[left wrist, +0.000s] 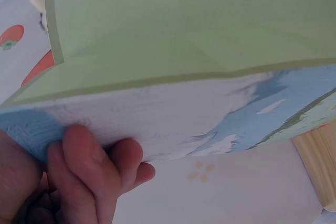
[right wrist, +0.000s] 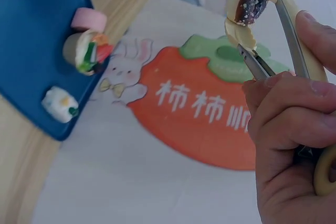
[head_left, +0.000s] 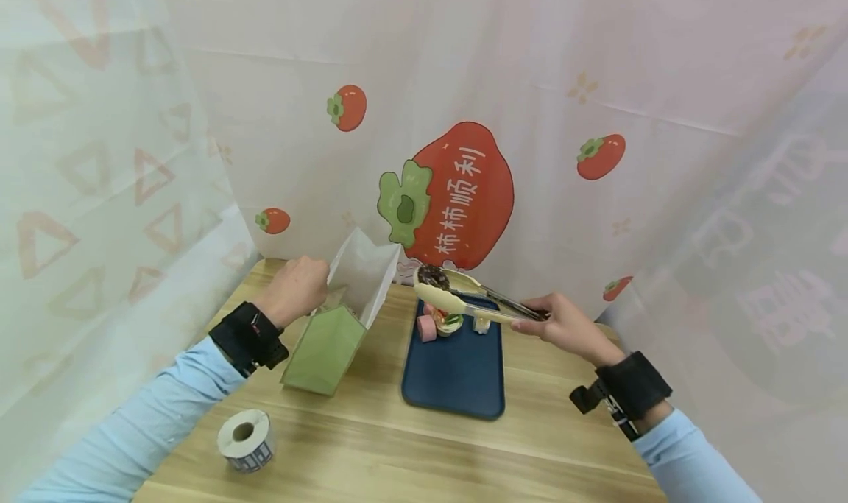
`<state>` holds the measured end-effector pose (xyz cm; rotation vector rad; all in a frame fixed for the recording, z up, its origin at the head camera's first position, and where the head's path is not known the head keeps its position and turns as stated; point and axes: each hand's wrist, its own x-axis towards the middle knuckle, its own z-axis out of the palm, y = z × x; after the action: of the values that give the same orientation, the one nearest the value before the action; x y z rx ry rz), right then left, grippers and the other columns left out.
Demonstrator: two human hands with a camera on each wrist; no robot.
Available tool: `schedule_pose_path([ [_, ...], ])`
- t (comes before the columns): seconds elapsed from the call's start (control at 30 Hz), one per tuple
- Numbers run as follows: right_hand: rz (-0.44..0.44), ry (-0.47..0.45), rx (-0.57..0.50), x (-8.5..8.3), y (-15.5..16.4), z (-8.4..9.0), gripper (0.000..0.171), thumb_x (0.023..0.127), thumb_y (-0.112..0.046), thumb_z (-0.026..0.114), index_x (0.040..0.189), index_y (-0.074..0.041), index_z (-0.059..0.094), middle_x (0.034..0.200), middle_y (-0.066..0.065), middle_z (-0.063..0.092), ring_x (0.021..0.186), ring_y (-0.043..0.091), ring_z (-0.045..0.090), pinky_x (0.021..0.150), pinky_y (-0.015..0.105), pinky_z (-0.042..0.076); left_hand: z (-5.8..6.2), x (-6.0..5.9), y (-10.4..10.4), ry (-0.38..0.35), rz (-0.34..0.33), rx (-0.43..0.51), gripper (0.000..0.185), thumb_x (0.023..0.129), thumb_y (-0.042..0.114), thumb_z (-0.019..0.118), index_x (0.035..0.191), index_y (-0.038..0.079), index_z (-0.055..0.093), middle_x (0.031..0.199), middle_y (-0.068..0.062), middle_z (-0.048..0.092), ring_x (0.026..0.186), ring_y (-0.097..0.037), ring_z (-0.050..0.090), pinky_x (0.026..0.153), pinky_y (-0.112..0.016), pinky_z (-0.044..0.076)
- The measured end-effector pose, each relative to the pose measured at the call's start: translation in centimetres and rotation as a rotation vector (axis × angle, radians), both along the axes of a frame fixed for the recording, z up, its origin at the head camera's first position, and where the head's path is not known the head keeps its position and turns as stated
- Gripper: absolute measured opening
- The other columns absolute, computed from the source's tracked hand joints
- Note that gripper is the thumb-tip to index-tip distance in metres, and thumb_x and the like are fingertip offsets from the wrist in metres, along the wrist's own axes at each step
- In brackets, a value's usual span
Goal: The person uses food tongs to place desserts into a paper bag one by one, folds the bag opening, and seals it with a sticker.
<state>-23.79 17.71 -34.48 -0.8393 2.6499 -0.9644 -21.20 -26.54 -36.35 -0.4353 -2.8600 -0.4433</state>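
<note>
My left hand (head_left: 298,291) grips the upper edge of a standing paper bag (head_left: 326,352), green on its side and white inside, with its mouth open. In the left wrist view, curled fingers (left wrist: 86,156) press against the bag's painted blue-and-white face. My right hand (head_left: 568,328) holds a pair of tongs (head_left: 442,297) with cream tips and metal arms. Between the tips sits a chocolate-topped doughnut (right wrist: 251,6) with sprinkles, raised above the far end of a dark blue tray (head_left: 453,378). What lies inside the bag is mostly hidden.
Near the tray's far end are a pink cylindrical piece (head_left: 427,328), a cupcake-like piece with colourful topping (right wrist: 84,52) and a small white piece (right wrist: 60,104). A label roll (head_left: 245,440) stands on the wooden table (head_left: 344,451) at front left. Printed curtains (head_left: 291,157) enclose the table.
</note>
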Motion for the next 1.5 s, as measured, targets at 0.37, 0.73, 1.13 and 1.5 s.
schedule_pose_path([
  [0.37, 0.168, 0.080, 0.029, -1.9, -6.5, 3.8, 0.019, 0.094, -0.019, 0.073, 0.103, -0.003, 0.076, 0.060, -0.006, 0.041, 0.052, 0.010, 0.034, 0.056, 0.029, 0.029, 0.1, 0.1, 0.4, 0.010, -0.003, 0.001, 0.037, 0.083, -0.014, 0.050, 0.059, 0.012, 0.040, 0.054, -0.001, 0.038, 0.046, -0.017, 0.043, 0.045, -0.029, 0.037],
  [0.73, 0.275, 0.181, 0.148, -3.0, -11.6, 5.8, 0.016, 0.088, -0.016, 0.079, 0.096, -0.003, 0.074, 0.077, 0.000, 0.062, 0.063, 0.015, 0.050, 0.063, 0.032, 0.037, -0.3, -0.1, 0.8, -0.006, -0.003, -0.006, 0.033, 0.084, -0.002, 0.069, 0.061, 0.010, 0.048, 0.057, -0.002, 0.048, 0.049, -0.017, 0.047, 0.048, -0.033, 0.041],
  [1.13, 0.261, 0.213, 0.409, -4.0, -17.5, 7.9, 0.025, 0.087, -0.020, 0.080, 0.074, -0.005, 0.065, 0.056, -0.004, 0.032, 0.050, 0.010, 0.030, 0.052, 0.025, 0.025, -0.4, -0.1, 0.8, 0.034, 0.010, -0.006, 0.046, 0.077, -0.009, 0.058, 0.058, 0.018, 0.027, 0.060, 0.005, 0.020, 0.051, -0.014, 0.028, 0.049, -0.031, 0.030],
  [1.5, 0.285, 0.152, 0.464, -5.7, -20.4, 6.3, 0.033, 0.088, -0.019, 0.078, 0.072, -0.010, 0.051, 0.058, -0.004, 0.027, 0.051, 0.009, 0.025, 0.054, 0.025, 0.024, -0.4, 0.0, 1.4, 0.024, 0.030, -0.051, 0.034, 0.083, -0.012, 0.059, 0.062, 0.010, 0.042, 0.059, -0.002, 0.038, 0.054, -0.016, 0.037, 0.051, -0.034, 0.037],
])
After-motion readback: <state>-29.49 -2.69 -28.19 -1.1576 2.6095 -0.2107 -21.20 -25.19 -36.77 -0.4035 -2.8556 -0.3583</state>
